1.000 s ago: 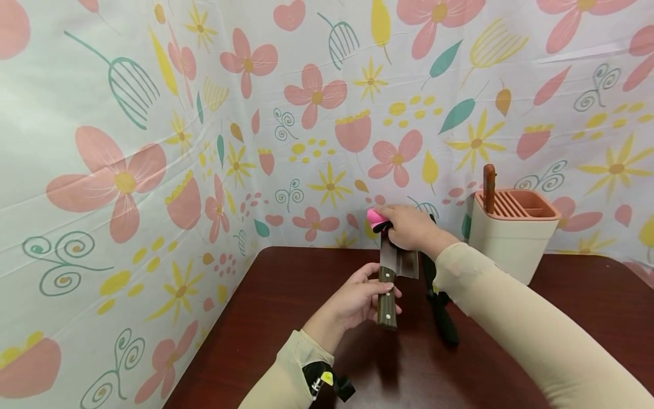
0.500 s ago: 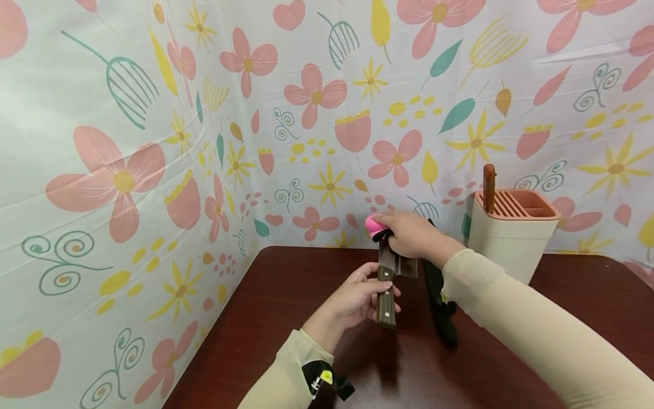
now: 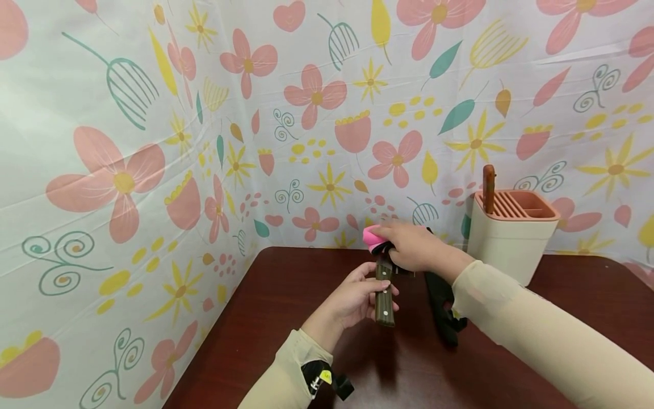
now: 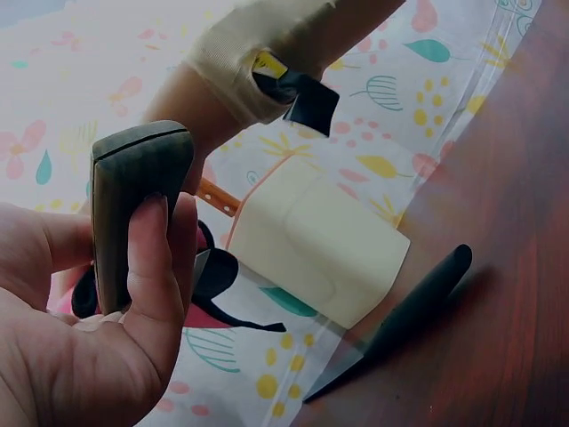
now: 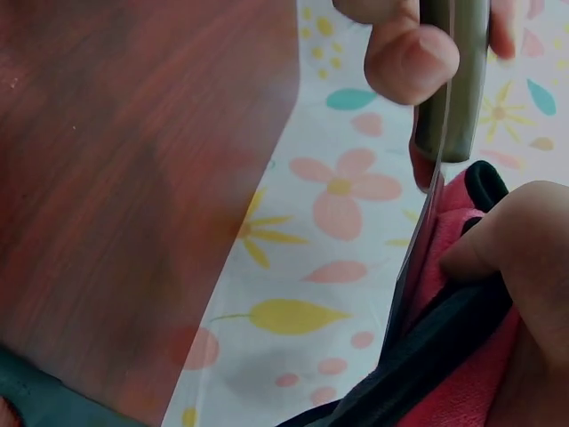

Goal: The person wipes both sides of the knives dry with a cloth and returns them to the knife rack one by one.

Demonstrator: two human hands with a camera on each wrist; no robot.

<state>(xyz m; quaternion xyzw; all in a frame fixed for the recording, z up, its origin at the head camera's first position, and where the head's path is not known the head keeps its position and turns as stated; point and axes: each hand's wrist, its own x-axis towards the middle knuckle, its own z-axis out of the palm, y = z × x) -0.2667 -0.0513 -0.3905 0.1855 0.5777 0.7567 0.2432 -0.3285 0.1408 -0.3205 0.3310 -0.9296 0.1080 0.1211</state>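
Note:
In the head view my left hand (image 3: 355,295) grips the riveted wooden handle of a cleaver (image 3: 384,304), blade pointing away from me. My right hand (image 3: 416,247) holds a pink cloth (image 3: 374,236) with black edging over the blade, close to the handle. From the right wrist, the thin blade (image 5: 413,249) shows edge-on, with the folded cloth (image 5: 458,245) along one face and the fingers pressing it there. Most of the blade is hidden by that hand and cloth in the head view. The left wrist view shows fingers wrapped about the handle (image 4: 138,196).
A black knife (image 3: 449,335) lies on the dark red table (image 3: 306,363), to the right of the cleaver and partly behind the right wrist. Farther back right stands a cream knife block (image 3: 511,250) with an orange slotted top, a brown-handled knife (image 3: 489,187) in it. Flowered sheeting hangs behind.
My right hand and the cloth have slid down the blade toward the handle, covering more of its lower part. The left hand has barely shifted.

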